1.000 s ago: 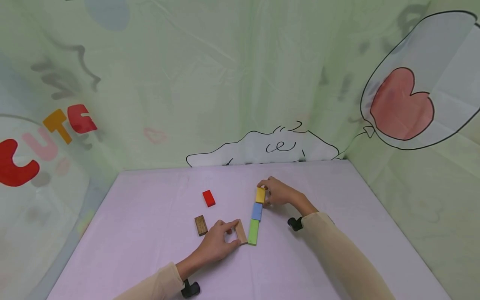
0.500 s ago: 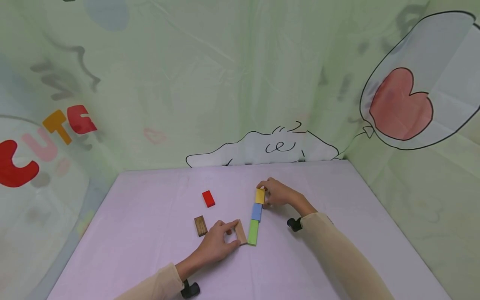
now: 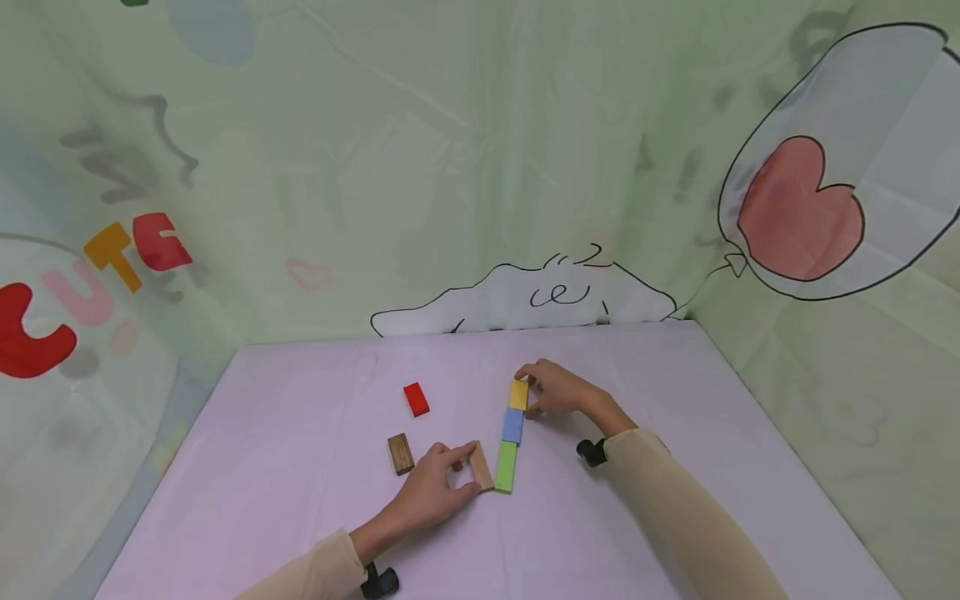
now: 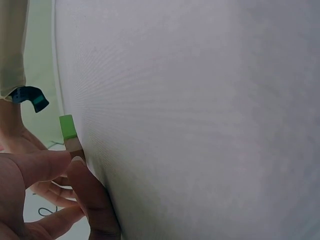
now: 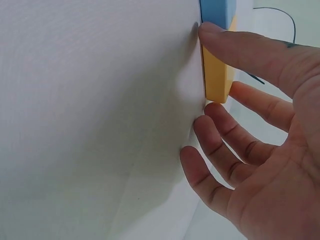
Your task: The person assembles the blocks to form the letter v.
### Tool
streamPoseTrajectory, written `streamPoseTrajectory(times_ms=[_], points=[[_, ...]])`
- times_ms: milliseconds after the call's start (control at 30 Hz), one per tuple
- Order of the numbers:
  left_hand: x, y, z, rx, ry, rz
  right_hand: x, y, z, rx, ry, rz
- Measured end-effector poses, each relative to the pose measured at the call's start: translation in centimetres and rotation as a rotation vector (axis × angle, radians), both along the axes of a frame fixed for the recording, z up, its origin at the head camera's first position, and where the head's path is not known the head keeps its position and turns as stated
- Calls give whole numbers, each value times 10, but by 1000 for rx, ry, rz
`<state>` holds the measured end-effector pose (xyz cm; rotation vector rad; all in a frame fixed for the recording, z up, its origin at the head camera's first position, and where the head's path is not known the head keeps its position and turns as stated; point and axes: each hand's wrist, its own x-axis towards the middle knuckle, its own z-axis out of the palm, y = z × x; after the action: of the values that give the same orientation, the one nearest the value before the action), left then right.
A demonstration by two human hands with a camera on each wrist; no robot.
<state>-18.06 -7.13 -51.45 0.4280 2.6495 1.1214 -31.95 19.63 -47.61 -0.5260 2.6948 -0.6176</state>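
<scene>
A green block [image 3: 506, 467], a blue block [image 3: 513, 426] and a yellow block [image 3: 518, 395] lie end to end in a row on the table. My left hand [image 3: 432, 492] pinches a light wooden block [image 3: 481, 467] between thumb and index finger; its near end meets the green block's near end at an angle. My right hand [image 3: 561, 390] holds the yellow block at the far end of the row. In the right wrist view, the thumb [image 5: 240, 47] touches it beside the blue block, and the other fingers spread below.
A red block [image 3: 416, 399] lies farther back on the left. Closer, near the left hand, sits a dark brown wooden block [image 3: 401, 454]. The pale cloth-covered table [image 3: 300, 417] ends at printed curtains [image 3: 420, 167] behind and at both sides.
The yellow block has shifted very slightly toward me and to the left, with the right hand still at it. The left hand and the light wooden block show no clear movement.
</scene>
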Motion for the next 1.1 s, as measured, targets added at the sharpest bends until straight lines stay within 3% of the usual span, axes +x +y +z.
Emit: streamPoseTrajectory(times_ms=[1100], points=[[2, 0, 3, 10, -8, 2, 3, -2, -3, 4, 25, 5]])
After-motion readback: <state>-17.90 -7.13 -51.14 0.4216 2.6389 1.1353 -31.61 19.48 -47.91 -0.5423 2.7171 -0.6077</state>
